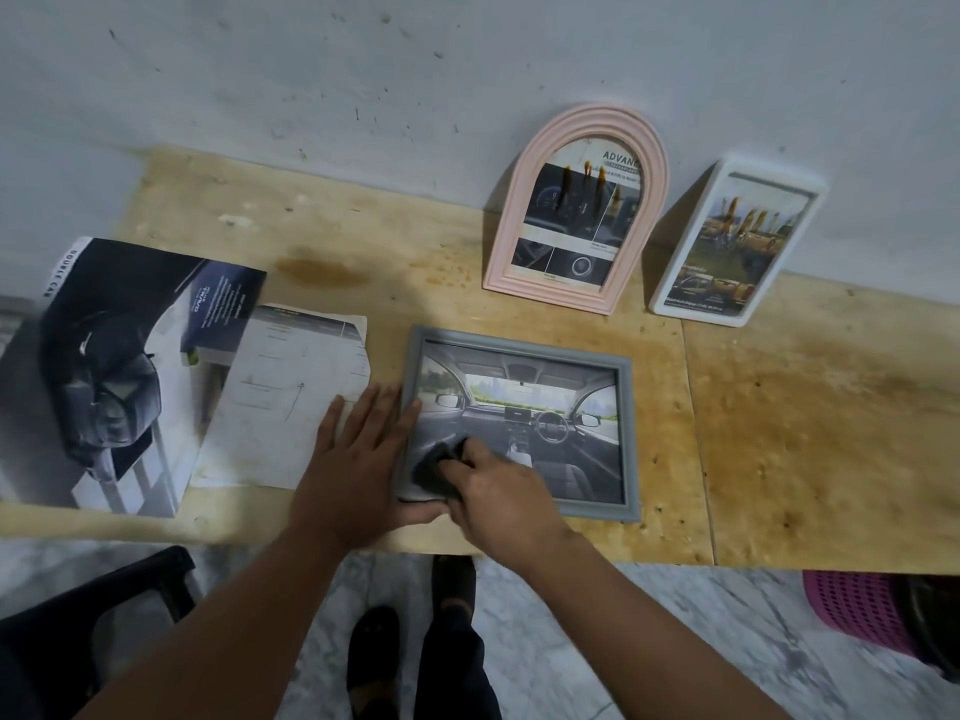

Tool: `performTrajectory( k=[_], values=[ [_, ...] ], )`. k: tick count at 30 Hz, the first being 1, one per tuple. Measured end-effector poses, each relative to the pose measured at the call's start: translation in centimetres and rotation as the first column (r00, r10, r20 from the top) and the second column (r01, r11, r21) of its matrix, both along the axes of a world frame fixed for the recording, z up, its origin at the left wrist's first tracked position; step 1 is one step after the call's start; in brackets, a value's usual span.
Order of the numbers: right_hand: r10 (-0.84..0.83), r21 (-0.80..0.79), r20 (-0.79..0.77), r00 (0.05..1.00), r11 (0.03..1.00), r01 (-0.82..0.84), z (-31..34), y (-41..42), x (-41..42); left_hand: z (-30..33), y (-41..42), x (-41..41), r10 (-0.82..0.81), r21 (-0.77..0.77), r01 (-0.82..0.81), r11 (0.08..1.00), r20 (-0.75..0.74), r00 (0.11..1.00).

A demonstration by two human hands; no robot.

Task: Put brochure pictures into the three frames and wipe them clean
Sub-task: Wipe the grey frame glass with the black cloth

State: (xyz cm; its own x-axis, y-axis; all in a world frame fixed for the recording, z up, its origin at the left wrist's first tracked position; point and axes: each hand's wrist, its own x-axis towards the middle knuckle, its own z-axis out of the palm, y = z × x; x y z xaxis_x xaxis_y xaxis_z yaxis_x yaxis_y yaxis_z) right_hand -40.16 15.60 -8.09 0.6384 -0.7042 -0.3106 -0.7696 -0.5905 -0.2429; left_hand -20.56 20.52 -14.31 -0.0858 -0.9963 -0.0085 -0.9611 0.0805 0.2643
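Under the right hand point(498, 491), whose fingers clench a dark cloth point(439, 462), the grey frame point(626, 439) lies flat, long axis left-right, its picture upright to the viewer. Left hand point(358, 459) rests with fingers straight, tips on its left rail. Beyond the fingers, the pink frame point(501, 220) reads "ADVANC"; the brochure point(104, 376) reads "DOUBLE CAB".

Brochure point(104, 366) edge reads "DOUBLE CAB"; pink frame's picture point(576, 220), "ADVANC".
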Motion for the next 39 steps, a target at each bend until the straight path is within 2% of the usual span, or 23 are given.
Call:
performTrajectory(
  k=[3, 5, 7, 9, 11, 14, 17, 20, 22, 24, 25, 28, 30, 32, 34, 37, 39],
  values=[
    [0.054, 0.075, -0.059, 0.997, 0.996, -0.049, 1.1, -1.8, -5.1, 0.2, 0.1, 0.1, 0.000, -0.018, 0.000, 1.000, -0.007, 1.000],
    [0.031, 0.086, -0.110, 0.993, 0.996, -0.021, 2.0, -3.4, -9.2, 0.2, 0.1, 0.1, -0.003, -0.001, 0.003, 1.000, -0.007, 1.000],
    [-0.059, 0.123, -0.147, 0.987, 0.989, 0.077, 2.9, -4.9, -12.3, 0.3, 0.1, 0.1, -0.002, 0.019, 0.003, 1.000, -0.017, 1.000],
    [-0.218, 0.191, -0.037, 0.975, 0.957, 0.221, 3.2, -6.4, -13.6, 0.4, 0.1, 0.1, 0.002, 0.036, -0.001, 0.999, -0.028, 1.000],
    [-0.385, 0.147, 0.099, 0.918, 0.918, 0.369, 2.4, -8.2, -13.0, 0.5, 0.0, 0.1, 0.005, 0.045, -0.004, 0.999, -0.030, 1.000],
    [-0.486, -0.029, 0.110, 0.867, 0.871, 0.491, 0.3, -9.5, -8.8, 0.4, 0.0, 0.1, 0.005, 0.046, -0.004, 0.999, -0.020, 1.000],
    [-0.450, -0.067, 0.091, 0.889, 0.887, 0.456, -1.0, -6.2, -3.7, 0.4, -0.1, 0.1, -0.007, 0.054, 0.008, 0.999, -0.003, 1.000],
    [-0.215, -0.057, 0.072, 0.974, 0.974, 0.219, -1.1, -1.7, -2.0, 0.3, -0.1, 0.1, -0.016, 0.048, 0.016, 0.999, -0.003, 1.000],
    [-0.125, 0.059, 0.105, 0.987, 0.991, 0.119, -0.1, -1.4, -2.4, 0.3, -0.1, 0.1, -0.016, 0.055, 0.017, 0.998, -0.007, 1.000],
    [-0.176, 0.203, 0.189, 0.966, 0.969, 0.137, 0.9, -3.4, -2.7, 0.3, -0.2, 0.1, -0.011, 0.058, 0.012, 0.998, -0.011, 1.000],
    [-0.218, 0.191, 0.218, 0.951, 0.965, 0.177, 1.0, -4.7, -2.7, 0.4, -0.2, 0.1, -0.010, 0.062, 0.010, 0.998, -0.012, 1.000],
    [-0.377, 0.021, 0.284, 0.882, 0.922, 0.387, 0.1, -8.3, -1.9, 0.5, -0.2, 0.1, -0.003, 0.066, 0.004, 0.998, -0.011, 1.000],
    [-0.429, -0.053, 0.234, 0.872, 0.890, 0.452, -1.3, -9.1, -0.5, 0.6, -0.2, 0.0, -0.004, 0.073, 0.004, 0.997, -0.007, 1.000],
    [-0.372, -0.125, 0.183, 0.910, 0.909, 0.397, -2.4, -7.8, 1.1, 0.5, -0.2, 0.1, 0.004, 0.079, -0.003, 0.997, -0.003, 1.000],
    [-0.208, -0.164, 0.177, 0.962, 0.958, 0.237, -3.1, -5.6, 1.6, 0.5, -0.2, 0.1, -0.001, 0.090, 0.000, 0.996, 0.004, 1.000],
    [0.057, -0.023, 0.187, 0.981, 0.998, -0.053, -2.3, -3.0, 0.4, 0.3, -0.1, 0.2, -0.011, 0.064, 0.012, 0.998, -0.006, 1.000],
    [0.160, 0.120, 0.208, 0.965, 0.975, -0.187, -0.9, -4.4, -0.3, 0.2, -0.1, 0.2, -0.016, 0.046, 0.016, 0.999, -0.013, 1.000]
  ],
)
